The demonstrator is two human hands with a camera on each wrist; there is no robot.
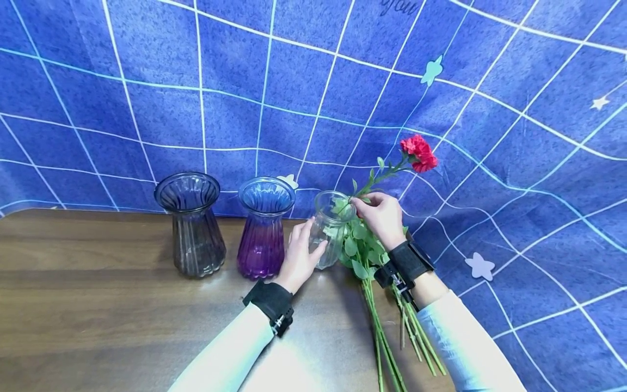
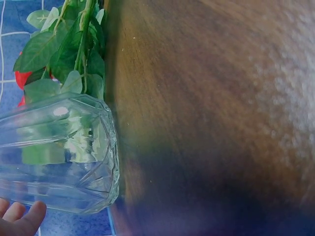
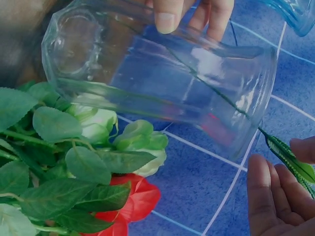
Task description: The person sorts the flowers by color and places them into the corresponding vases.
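Well, carnation stem [image 1: 387, 173] inside clear vase [image 1: 329, 246].

Layout, left to right

Table [image 1: 88, 305]: left vase [image 1: 196, 234], middle vase [image 1: 262, 239], right vase [image 1: 334, 239], in row along far edge. Left hand [image 1: 297, 255]: against right vase's left side. Single flower [image 1: 417, 153]: lower end in right vase, leaning right. Right hand [image 1: 383, 215]: on it, right of rim. Loose flowers [image 1: 361, 245]: right of right vase, ends near. Cloth [image 1: 294, 71]: behind.
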